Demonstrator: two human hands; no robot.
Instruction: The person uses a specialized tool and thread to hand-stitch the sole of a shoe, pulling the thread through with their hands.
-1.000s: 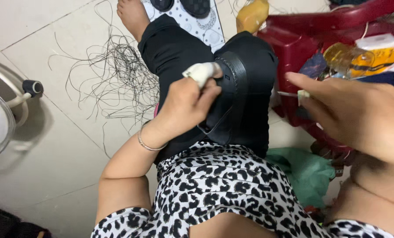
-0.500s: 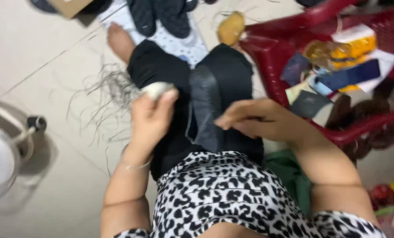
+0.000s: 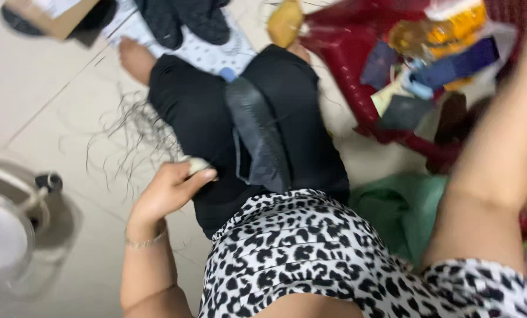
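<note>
I sit on a tiled floor with a dark shoe upper (image 3: 257, 138) lying across my black-trousered lap. My left hand (image 3: 166, 191) is beside my left thigh, fingers closed around a small pale lump (image 3: 197, 165). My right arm (image 3: 499, 159) is raised at the right side of the frame; its hand is out of view above the top edge. A tangle of thin dark threads (image 3: 137, 126) lies on the floor just beyond my left hand. The picture is blurred by motion.
A red plastic stool (image 3: 358, 76) at upper right holds a yellow bottle (image 3: 446, 26) and dark blue fabric pieces (image 3: 458, 59). Green cloth (image 3: 399, 206) lies by my right hip. A fan base (image 3: 22, 224) stands at left. Dark shoe parts (image 3: 184, 17) rest on a white sheet.
My right hand has left the shoe upper and lifted up out of view. My left hand has dropped with the pale lump from the upper toward the floor side. The camera swung.
</note>
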